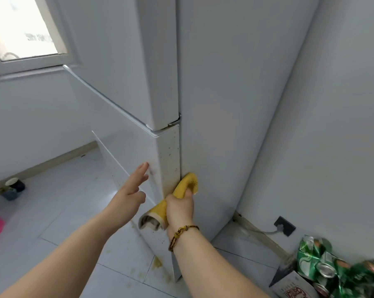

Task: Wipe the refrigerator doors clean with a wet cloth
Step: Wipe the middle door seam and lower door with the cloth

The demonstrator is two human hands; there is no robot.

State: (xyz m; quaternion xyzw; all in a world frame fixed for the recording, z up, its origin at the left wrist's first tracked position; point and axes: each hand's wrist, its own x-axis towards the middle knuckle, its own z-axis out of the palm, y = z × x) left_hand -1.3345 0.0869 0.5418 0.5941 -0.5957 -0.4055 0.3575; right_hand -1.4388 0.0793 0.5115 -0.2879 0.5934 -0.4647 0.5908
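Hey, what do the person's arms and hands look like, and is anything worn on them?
Both forearms are bare, with no sleeves in view and no gloves. The right hand has a braided cord bracelet at its wrist, dark brown and gold, with a chunky knot on top. The left hand shows no bracelet, watch or ring that I can see.

tiled floor, refrigerator, cups, box of cans

Nothing reads clearly from here. Dark lettering on the window pane at ten o'clock is blurred; red print on the box at five o'clock, beside green cans, is illegible.
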